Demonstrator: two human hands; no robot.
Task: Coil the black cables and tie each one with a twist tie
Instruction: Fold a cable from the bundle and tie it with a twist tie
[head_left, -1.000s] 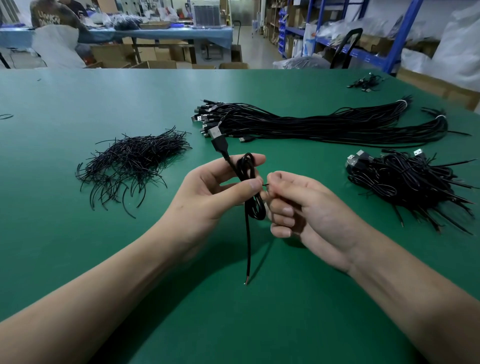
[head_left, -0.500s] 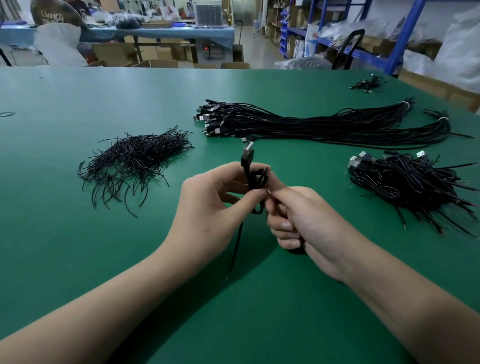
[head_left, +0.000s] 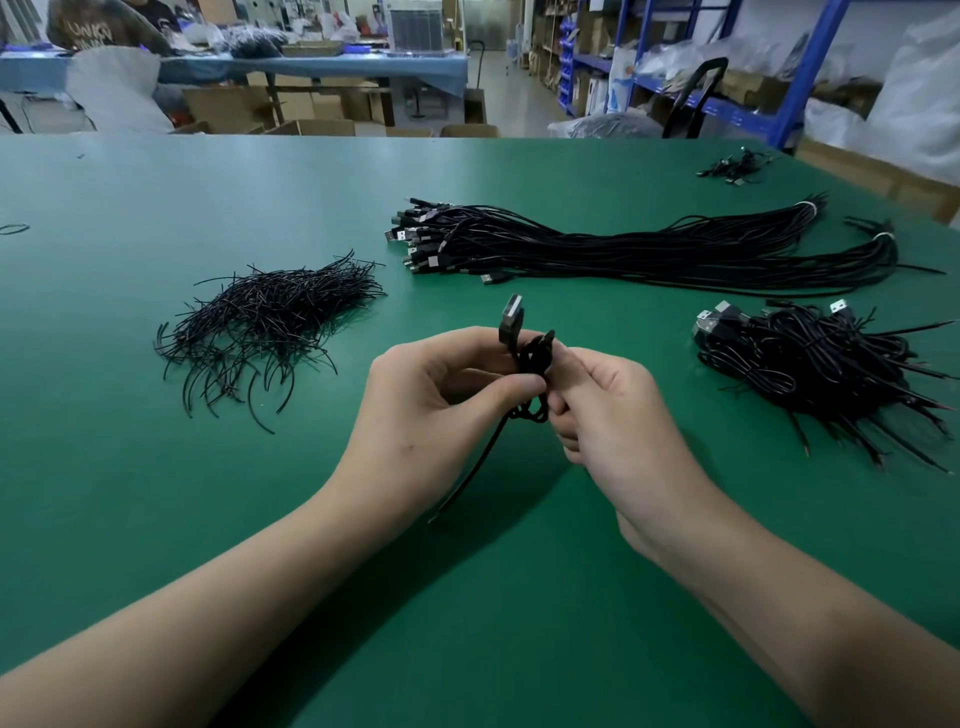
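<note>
Left hand (head_left: 441, 395) pinching coiled USB cable (head_left: 530, 374); right hand (head_left: 608, 410) closed on its other side, presumably twisting the tie. Loose tail hanging below. Risk: slackened pinch, loops springing open before tie holds.

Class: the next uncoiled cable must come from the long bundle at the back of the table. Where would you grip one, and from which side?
Probably by a USB plug at the long bundle's left end, coming from the left: the plugs fan out loose there, while white ties bind the right ends.
</note>
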